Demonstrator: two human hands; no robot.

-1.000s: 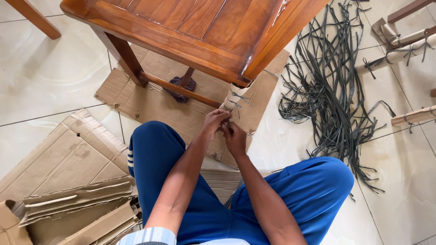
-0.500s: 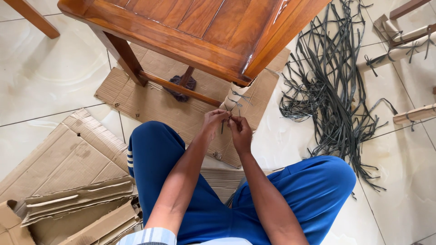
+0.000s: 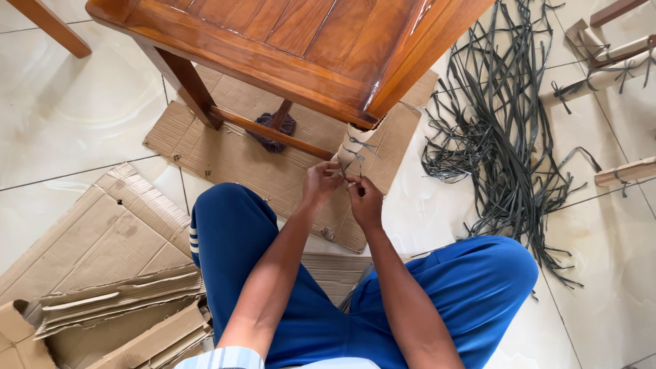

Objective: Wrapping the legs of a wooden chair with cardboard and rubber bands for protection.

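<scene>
A glossy brown wooden chair [image 3: 294, 41] stands in front of me. Its near leg [image 3: 355, 145] is wrapped in pale paper bound with thin dark straps. My left hand [image 3: 321, 183] and my right hand [image 3: 365, 199] meet at the foot of that leg, fingers pinched on a dark strap [image 3: 346, 179] between them. My knees in blue trousers [image 3: 239, 239] spread to either side below the hands.
Flat cardboard [image 3: 225, 154] lies under the chair, with a dark cloth [image 3: 273, 133] by the crossbar. Folded cardboard [image 3: 102, 301] is piled at lower left. A heap of dark straps [image 3: 506, 137] covers the tiled floor at right, beside wrapped wooden pieces [image 3: 615, 68].
Both hands have stayed at the wrapped leg and shifted only slightly while working the strap. The view has drifted a little.
</scene>
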